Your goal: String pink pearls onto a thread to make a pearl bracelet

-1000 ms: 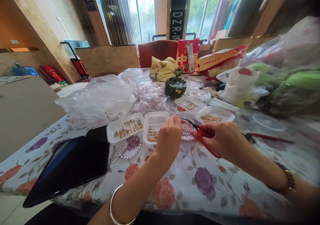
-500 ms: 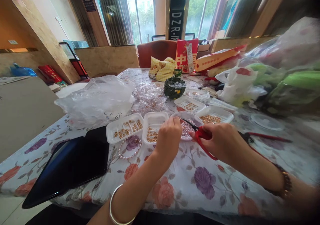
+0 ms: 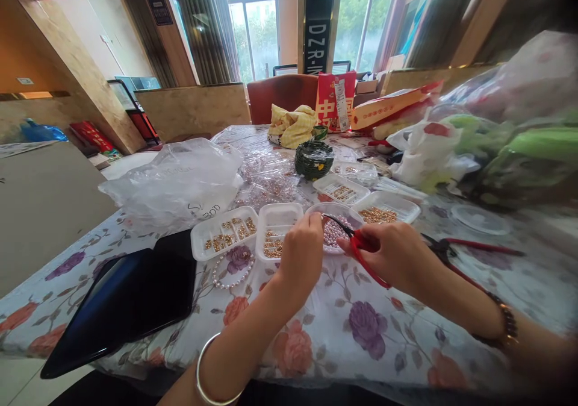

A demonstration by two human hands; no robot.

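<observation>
You grip red-handled scissors with dark blades (image 3: 365, 248) in your right hand (image 3: 397, 255), its fingers curled around the handles, above a round clear plastic bowl of pink beads (image 3: 336, 234). Your left hand (image 3: 301, 249), thumb and fingertips pinched together, meets the blade tips at the bowl's left side; whatever it may hold is too small to tell. To the left sit two white divided plastic trays of gold beads, one upright (image 3: 279, 232), the other slanted (image 3: 224, 233), with a ring of pale pearly beads (image 3: 233, 270) lying before them on the flowered tablecloth (image 3: 329, 346). A red-handled tool (image 3: 478, 247) lies beyond your right forearm, and a dark green woven basket (image 3: 313, 159) stands behind the bowl.
</observation>
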